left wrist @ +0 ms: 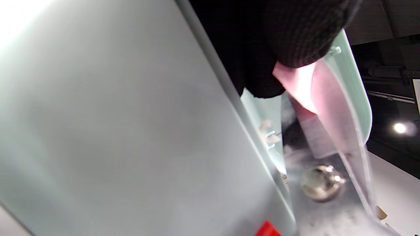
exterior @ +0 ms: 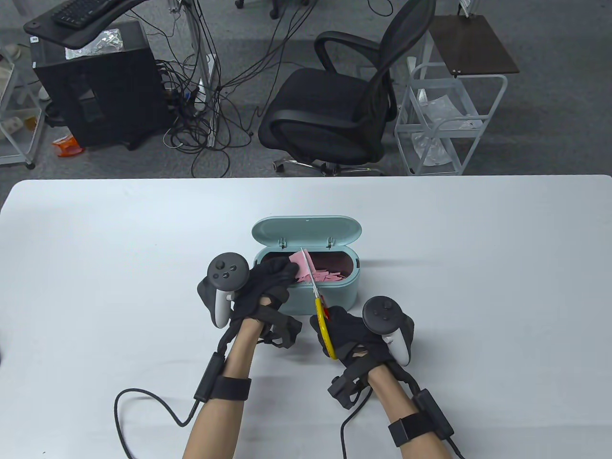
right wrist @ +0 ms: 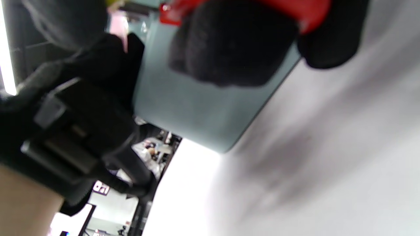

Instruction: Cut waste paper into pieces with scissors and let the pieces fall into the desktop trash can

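A mint-green desktop trash can (exterior: pixel 330 292) stands mid-table with its lid (exterior: pixel 306 230) flipped open at the back. Several pink paper pieces (exterior: pixel 327 275) lie inside. My left hand (exterior: pixel 267 282) pinches a pink sheet of paper (exterior: pixel 301 262) over the can's left end; the left wrist view shows that paper (left wrist: pixel 297 83) between my fingers (left wrist: pixel 295 36) close to the scissor blade (left wrist: pixel 331 203). My right hand (exterior: pixel 351 334) grips the yellow and red scissors (exterior: pixel 321 315) in front of the can, blades reaching over the opening into the paper. Gloved fingers (right wrist: pixel 233 42) curl round the red handle (right wrist: pixel 295 8).
Cables from both wrist straps trail over the white table (exterior: pixel 95 248) near its front edge. Beyond the far edge stand a black office chair (exterior: pixel 334 110), a white wire cart (exterior: pixel 444 124) and a black computer tower (exterior: pixel 100 81) amid floor cables.
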`<state>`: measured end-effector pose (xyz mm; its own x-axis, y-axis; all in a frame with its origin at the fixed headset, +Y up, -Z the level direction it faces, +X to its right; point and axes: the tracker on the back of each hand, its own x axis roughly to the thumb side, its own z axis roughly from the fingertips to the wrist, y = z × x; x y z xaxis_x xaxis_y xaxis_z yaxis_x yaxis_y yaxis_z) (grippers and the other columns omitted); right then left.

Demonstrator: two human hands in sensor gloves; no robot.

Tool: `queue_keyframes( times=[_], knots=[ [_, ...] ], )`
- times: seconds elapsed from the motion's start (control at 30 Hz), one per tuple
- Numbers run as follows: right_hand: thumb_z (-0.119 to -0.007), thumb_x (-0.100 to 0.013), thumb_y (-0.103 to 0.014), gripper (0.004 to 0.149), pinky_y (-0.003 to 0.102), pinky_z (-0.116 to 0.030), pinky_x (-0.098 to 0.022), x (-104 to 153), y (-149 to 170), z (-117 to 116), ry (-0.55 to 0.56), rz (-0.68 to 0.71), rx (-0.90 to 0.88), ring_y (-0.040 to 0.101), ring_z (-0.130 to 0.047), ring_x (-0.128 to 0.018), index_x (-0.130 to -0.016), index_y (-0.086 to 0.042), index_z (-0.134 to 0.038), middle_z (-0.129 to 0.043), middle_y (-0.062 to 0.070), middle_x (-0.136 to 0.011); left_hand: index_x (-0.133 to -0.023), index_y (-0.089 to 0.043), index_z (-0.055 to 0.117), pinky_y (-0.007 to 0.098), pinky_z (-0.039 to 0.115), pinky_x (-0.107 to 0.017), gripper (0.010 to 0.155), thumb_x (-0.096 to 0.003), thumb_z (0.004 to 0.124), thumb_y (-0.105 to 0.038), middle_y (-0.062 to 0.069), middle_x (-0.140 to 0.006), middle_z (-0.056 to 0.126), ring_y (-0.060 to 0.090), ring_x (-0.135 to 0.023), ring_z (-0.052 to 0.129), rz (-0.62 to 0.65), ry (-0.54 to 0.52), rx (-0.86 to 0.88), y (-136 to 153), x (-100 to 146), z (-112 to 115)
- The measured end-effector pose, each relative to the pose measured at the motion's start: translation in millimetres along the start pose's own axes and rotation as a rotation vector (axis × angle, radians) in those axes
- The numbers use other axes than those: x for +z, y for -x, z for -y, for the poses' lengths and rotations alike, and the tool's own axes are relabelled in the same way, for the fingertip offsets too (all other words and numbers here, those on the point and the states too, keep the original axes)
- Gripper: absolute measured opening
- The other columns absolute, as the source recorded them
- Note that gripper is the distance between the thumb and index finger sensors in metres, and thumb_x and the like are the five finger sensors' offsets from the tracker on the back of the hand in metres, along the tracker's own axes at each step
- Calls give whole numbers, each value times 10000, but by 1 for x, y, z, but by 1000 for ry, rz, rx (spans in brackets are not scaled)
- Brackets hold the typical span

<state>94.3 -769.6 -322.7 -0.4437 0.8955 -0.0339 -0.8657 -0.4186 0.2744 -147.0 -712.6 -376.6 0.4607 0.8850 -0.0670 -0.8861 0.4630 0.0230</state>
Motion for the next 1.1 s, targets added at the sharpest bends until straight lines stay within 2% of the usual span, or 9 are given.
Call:
queue_keyframes(
  times=[0.07,0.23,0.33,0.4,0.73,0.87,1.1],
  knots=[
    [-713,-388,-575,567,467,-877,-461,0,-1,2,28,3,-12,120,-1001,-158,-719,-119,-778,-970,-33,-460,-752,-279,971,685,331,-734,405,-440,802,-475,-61,-767,1019,253,-866,842,0,-5,1,0,0,0],
    [-746,-379,-585,566,456,-888,-446,0,1,4,32,1,-53,122,-1005,-140,-706,-126,-804,-987,-31,-442,-750,-277,972,683,335,-735,405,-440,800,-472,-60,-763,1020,250,-863,846,-1,-11,6,0,0,0],
    [-725,-381,-656,657,525,-792,-543,0,2,4,-45,-7,-35,180,-983,-272,-784,-137,-736,-941,15,-573,-749,-284,972,685,329,-736,399,-441,800,-470,-64,-769,1016,254,-869,837,5,1,-26,-1,0,1],
    [-711,-385,-674,677,534,-776,-554,-2,1,4,-68,-19,-26,181,-980,-302,-803,-141,-714,-926,15,-606,-748,-283,973,687,328,-735,399,-439,802,-469,-61,-771,1016,256,-871,836,10,6,-48,-2,0,2],
    [-696,-392,-656,655,525,-795,-532,-6,-1,1,-25,-17,-66,178,-986,-276,-785,-133,-728,-937,4,-568,-752,-286,974,692,312,-736,401,-440,802,-470,-58,-797,1003,270,-894,799,20,31,-109,-4,0,5],
    [-722,-392,-575,566,467,-874,-464,-6,-4,2,42,-14,-92,116,-1004,-142,-712,-113,-790,-976,-37,-443,-752,-284,974,692,312,-736,404,-439,801,-471,-61,-795,1004,268,-895,800,20,26,-107,-4,0,5],
    [-741,-391,-594,580,475,-848,-497,-4,2,8,51,-29,-113,139,-1004,-173,-727,-125,-795,-979,-19,-473,-754,-270,963,691,303,-735,397,-446,799,-461,-56,-796,1004,264,-896,800,4,13,-17,-1,0,3]
  ],
)
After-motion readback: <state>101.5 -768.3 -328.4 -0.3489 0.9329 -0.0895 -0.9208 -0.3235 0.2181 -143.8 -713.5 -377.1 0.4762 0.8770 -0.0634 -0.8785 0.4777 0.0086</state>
